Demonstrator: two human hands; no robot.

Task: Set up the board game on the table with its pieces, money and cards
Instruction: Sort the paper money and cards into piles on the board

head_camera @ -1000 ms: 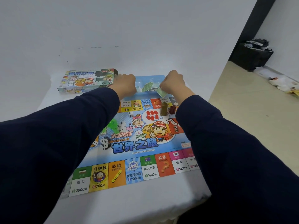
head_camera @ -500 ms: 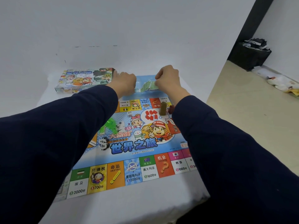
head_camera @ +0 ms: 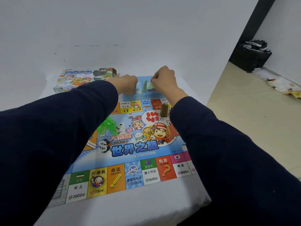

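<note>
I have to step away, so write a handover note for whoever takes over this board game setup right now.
Left hand: fingers curled, at the blue tray beyond the board's far edge; what it holds is hidden.
Right hand: pinching green money over the tray.
Board lies open on the table. On it: a die, red pieces, a green pile, a brown token. Box sits far left.
Done: board laid out, pieces out.
Left: finish sorting the money; cards are not visible yet.
</note>
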